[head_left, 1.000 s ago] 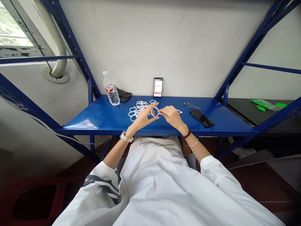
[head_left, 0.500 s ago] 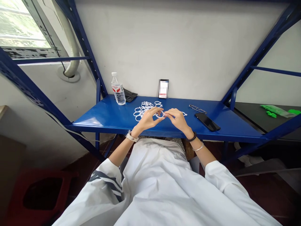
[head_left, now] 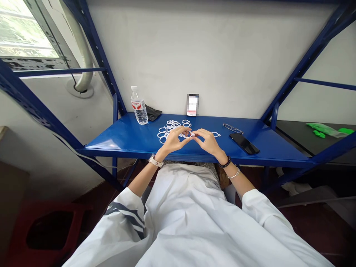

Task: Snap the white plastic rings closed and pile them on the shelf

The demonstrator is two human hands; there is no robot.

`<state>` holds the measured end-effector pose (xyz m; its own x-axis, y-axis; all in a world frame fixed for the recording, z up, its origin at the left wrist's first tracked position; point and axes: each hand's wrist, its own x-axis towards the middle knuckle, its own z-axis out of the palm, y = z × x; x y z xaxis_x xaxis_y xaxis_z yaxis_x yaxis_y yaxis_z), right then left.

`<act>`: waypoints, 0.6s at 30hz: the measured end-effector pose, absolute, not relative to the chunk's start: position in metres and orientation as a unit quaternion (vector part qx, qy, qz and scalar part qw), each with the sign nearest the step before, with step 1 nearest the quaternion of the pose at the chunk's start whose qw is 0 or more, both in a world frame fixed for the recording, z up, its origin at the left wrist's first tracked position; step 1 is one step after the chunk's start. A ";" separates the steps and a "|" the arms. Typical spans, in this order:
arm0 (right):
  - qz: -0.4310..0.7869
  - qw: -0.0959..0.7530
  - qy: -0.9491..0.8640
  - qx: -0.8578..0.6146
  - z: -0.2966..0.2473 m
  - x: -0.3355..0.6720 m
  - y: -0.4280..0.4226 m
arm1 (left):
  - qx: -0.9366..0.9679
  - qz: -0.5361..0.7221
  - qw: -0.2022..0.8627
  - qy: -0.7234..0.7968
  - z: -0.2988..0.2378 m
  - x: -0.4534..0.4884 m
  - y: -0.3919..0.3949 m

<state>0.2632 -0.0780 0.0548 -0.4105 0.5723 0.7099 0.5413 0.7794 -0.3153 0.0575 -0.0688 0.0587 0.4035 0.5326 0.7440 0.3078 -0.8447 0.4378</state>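
White plastic ring (head_left: 188, 134) pinched between both hands, held just above the blue metal shelf (head_left: 125, 139) near its front edge. Left hand (head_left: 172, 140) curled in, thumb and fingertips closed on the ring's left side. Right hand (head_left: 208, 141) same deal on the right side, fingers bent and narrow, gripping the rim. Pile of more white rings (head_left: 169, 128) lying loose on the shelf just behind the hands, one stray ring (head_left: 216, 134) off to the right. Water bottle (head_left: 139, 110) upright at the back left, dark pouch (head_left: 152, 113) beside it. Small phone (head_left: 193, 105) propped against the wall. Glasses (head_left: 233, 128) and a black phone (head_left: 244, 143) flat on the right, well clear of the hands.
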 end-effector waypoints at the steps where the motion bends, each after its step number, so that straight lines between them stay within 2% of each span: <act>1: 0.016 0.432 -0.839 -0.332 0.055 0.263 -0.078 | 0.829 0.485 0.115 0.253 0.059 0.058 -0.069; 10: -0.013 0.460 -0.819 -0.343 0.052 0.260 -0.080 | 0.831 0.496 0.089 0.238 0.058 0.062 -0.074; 18: 0.019 0.450 -0.825 -0.340 0.061 0.259 -0.088 | 0.839 0.477 0.078 0.250 0.060 0.058 -0.073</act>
